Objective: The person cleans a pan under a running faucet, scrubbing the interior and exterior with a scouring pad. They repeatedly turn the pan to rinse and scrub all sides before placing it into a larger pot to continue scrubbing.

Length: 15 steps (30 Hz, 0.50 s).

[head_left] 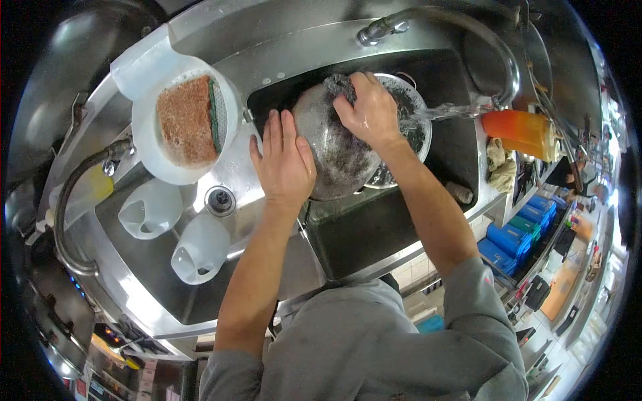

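A round, domed metal pan or bowl [334,157], dark and covered in suds, sits tilted in the right sink basin [354,240]. My right hand [374,110] is closed round a grey steel wool scrubber [340,85], pressed on the upper part of the dome. My left hand [284,164] lies flat against the dome's left edge, fingers stretched out. Partly hidden behind the dome and my right arm is a shiny metal pot [418,144] with water in it. Running water [448,111] from the curved tap [511,80] falls toward that pot.
Left of my hands, a white tub [140,120] holds a brown sponge with a green side [187,120]. Two cut white plastic jugs [152,208] [200,247] stand in the left basin near the drain [221,199]. An orange bottle [518,130] lies by the right edge.
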Each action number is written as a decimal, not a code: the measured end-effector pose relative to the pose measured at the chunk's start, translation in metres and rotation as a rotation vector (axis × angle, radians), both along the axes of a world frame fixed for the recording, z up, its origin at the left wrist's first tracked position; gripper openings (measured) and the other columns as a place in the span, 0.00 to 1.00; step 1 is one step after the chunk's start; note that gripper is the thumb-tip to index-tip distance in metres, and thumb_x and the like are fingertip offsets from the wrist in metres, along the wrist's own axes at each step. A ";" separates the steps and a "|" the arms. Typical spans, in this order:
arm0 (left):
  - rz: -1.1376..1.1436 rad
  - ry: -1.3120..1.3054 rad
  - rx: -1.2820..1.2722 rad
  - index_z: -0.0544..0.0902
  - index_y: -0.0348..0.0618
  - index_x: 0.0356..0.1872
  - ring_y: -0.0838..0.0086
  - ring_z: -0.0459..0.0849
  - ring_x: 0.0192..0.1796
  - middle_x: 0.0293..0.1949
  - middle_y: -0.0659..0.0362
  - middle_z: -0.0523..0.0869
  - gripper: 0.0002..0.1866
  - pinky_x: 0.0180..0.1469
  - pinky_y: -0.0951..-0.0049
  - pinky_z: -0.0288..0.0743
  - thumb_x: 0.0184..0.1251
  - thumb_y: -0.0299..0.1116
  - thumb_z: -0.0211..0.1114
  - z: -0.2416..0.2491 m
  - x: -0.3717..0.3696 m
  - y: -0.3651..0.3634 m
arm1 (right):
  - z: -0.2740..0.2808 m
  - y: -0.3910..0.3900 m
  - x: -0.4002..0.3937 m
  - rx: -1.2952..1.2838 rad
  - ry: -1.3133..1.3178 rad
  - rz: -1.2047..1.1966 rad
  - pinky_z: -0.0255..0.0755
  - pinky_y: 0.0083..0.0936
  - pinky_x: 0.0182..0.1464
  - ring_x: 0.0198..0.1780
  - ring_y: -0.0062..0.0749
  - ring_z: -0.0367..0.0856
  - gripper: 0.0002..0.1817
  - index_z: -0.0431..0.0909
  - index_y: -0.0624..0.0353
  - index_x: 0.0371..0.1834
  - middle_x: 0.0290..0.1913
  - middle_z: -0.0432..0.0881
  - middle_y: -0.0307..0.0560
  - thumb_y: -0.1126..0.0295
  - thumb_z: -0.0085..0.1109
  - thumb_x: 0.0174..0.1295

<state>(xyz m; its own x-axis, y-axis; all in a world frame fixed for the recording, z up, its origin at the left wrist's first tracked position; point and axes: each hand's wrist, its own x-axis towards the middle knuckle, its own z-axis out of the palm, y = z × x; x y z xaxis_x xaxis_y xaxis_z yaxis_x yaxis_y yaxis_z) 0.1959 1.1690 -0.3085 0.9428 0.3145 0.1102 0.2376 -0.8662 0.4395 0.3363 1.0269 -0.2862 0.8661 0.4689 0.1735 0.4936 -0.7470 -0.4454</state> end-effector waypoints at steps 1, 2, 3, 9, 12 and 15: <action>0.000 -0.005 0.008 0.67 0.35 0.77 0.50 0.70 0.76 0.76 0.42 0.71 0.28 0.77 0.40 0.55 0.82 0.38 0.45 0.003 0.001 0.001 | 0.001 -0.002 -0.017 0.030 0.004 -0.008 0.81 0.51 0.41 0.39 0.62 0.84 0.17 0.77 0.61 0.39 0.41 0.81 0.63 0.61 0.68 0.56; 0.001 -0.022 0.007 0.67 0.35 0.77 0.50 0.70 0.76 0.76 0.42 0.71 0.28 0.77 0.40 0.55 0.82 0.38 0.45 0.003 0.005 0.002 | 0.009 -0.005 -0.030 0.059 -0.005 -0.017 0.80 0.52 0.40 0.38 0.63 0.84 0.16 0.76 0.61 0.38 0.40 0.81 0.63 0.61 0.68 0.56; -0.001 -0.028 0.008 0.67 0.35 0.77 0.50 0.71 0.76 0.76 0.42 0.71 0.28 0.77 0.40 0.55 0.82 0.39 0.45 0.001 0.004 0.002 | 0.023 -0.008 -0.055 0.059 0.075 0.025 0.80 0.53 0.40 0.37 0.64 0.84 0.17 0.76 0.62 0.38 0.40 0.80 0.63 0.61 0.67 0.56; -0.005 -0.018 0.002 0.66 0.36 0.77 0.51 0.70 0.76 0.76 0.43 0.71 0.29 0.77 0.39 0.55 0.82 0.39 0.46 -0.002 0.000 0.004 | 0.004 -0.013 -0.016 0.019 0.013 -0.048 0.80 0.53 0.42 0.39 0.62 0.85 0.18 0.76 0.63 0.40 0.39 0.82 0.62 0.59 0.66 0.58; 0.003 0.001 0.002 0.66 0.37 0.78 0.52 0.70 0.76 0.76 0.44 0.70 0.29 0.77 0.39 0.54 0.81 0.39 0.46 -0.002 -0.007 0.001 | 0.000 0.001 0.015 -0.104 0.057 -0.102 0.81 0.53 0.45 0.42 0.65 0.85 0.18 0.76 0.63 0.42 0.43 0.83 0.65 0.60 0.65 0.58; -0.004 -0.021 -0.001 0.66 0.38 0.78 0.53 0.70 0.76 0.76 0.44 0.70 0.29 0.77 0.39 0.54 0.81 0.39 0.46 0.000 -0.001 0.001 | 0.022 -0.018 -0.052 -0.034 0.088 -0.067 0.81 0.53 0.47 0.44 0.65 0.85 0.20 0.77 0.65 0.46 0.45 0.84 0.66 0.61 0.66 0.57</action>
<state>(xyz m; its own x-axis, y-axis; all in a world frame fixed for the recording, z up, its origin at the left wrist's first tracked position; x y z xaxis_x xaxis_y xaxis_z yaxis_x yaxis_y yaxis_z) 0.1952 1.1702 -0.3087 0.9415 0.3110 0.1297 0.2249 -0.8665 0.4456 0.2843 1.0086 -0.2645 0.9068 0.4139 0.0802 0.4022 -0.7923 -0.4588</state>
